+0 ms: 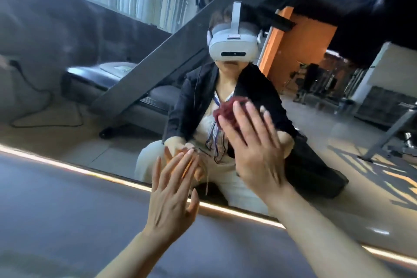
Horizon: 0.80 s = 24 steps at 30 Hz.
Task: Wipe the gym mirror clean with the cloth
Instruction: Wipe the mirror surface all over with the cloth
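The large gym wall mirror (90, 101) stands just ahead. The left hand (171, 196), fingers straight and released, leans on its lower edge, probably for balance. Higher, the right hand (255, 142) presses a crumpled dark red cloth (228, 110) flat against the glass for wiping.

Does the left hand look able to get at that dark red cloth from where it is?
Probably yes: the left hand is open against the mirror, beside the right hand pressing the crumpled dark red cloth, with nothing between them.

- We see a treadmill (126, 79) reflected at left, a black cable (33, 88) trailing beside it.
- An orange wall (300, 47) stands behind gym machines (316, 81).
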Motion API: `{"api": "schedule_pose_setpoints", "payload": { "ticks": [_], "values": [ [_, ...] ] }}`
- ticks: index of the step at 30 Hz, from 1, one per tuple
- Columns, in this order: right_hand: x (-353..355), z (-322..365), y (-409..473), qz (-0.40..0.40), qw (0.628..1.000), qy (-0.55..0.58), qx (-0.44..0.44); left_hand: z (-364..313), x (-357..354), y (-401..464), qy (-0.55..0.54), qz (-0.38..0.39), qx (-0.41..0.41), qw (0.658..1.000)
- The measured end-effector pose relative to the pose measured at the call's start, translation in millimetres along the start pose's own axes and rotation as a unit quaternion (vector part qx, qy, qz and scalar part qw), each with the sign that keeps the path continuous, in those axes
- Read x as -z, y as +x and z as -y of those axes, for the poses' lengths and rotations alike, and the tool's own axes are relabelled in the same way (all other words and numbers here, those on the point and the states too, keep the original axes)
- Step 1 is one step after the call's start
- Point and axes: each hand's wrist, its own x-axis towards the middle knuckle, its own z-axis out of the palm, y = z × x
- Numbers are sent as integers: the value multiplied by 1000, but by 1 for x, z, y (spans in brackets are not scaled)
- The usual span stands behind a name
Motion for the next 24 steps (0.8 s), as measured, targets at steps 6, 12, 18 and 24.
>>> {"api": "schedule_pose_setpoints", "payload": {
  "ticks": [6,12,18,24],
  "values": [
    [-33,64,33,-53,998,35,-5,25,19,11,-21,-93,143,985],
    [-30,74,12,90,961,62,254,31,32,4,-40,-107,247,962],
    [-35,70,105,-95,995,23,-25,26,37,5,-60,-97,314,943],
    [-43,119,-41,137,946,101,277,33,44,-3,-63,-92,334,936]
  ]
}}
